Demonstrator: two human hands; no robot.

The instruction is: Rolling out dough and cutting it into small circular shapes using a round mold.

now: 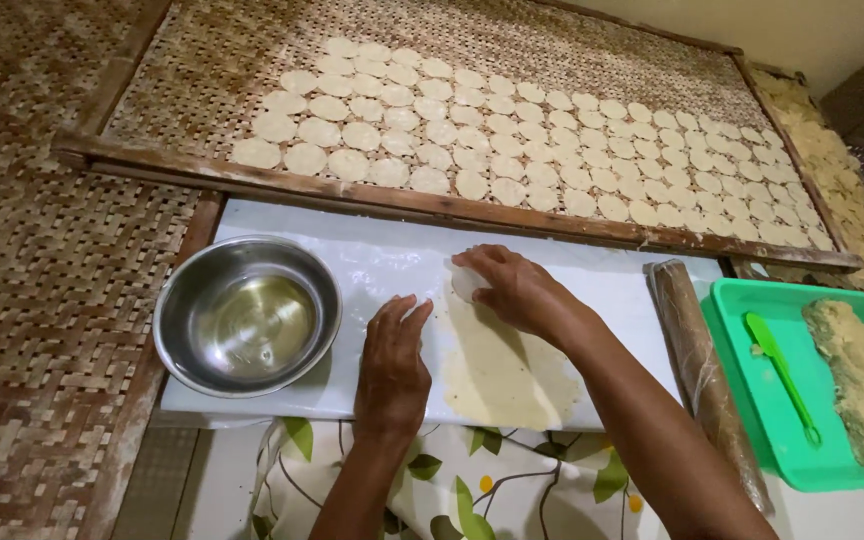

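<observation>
A thin sheet of pale rolled dough point(502, 370) lies on a white plastic sheet point(372, 250). My right hand point(517, 290) is curled over a small white round cutter point(464, 283) pressed at the dough's upper left edge. Flat on the plastic just left of the dough rests my left hand point(392, 365), fingers together, holding nothing. Beyond the sheet, a woven bamboo tray point(202, 60) carries several rows of cut dough discs point(512, 140).
A steel bowl point(247, 315) with a little clear liquid stands left of my hands. To the right lie a wrapped rolling pin point(702, 370) and a green tray point(752, 390) holding a green spatula point(782, 375) and a dough slab point(862, 380). Woven mats surround.
</observation>
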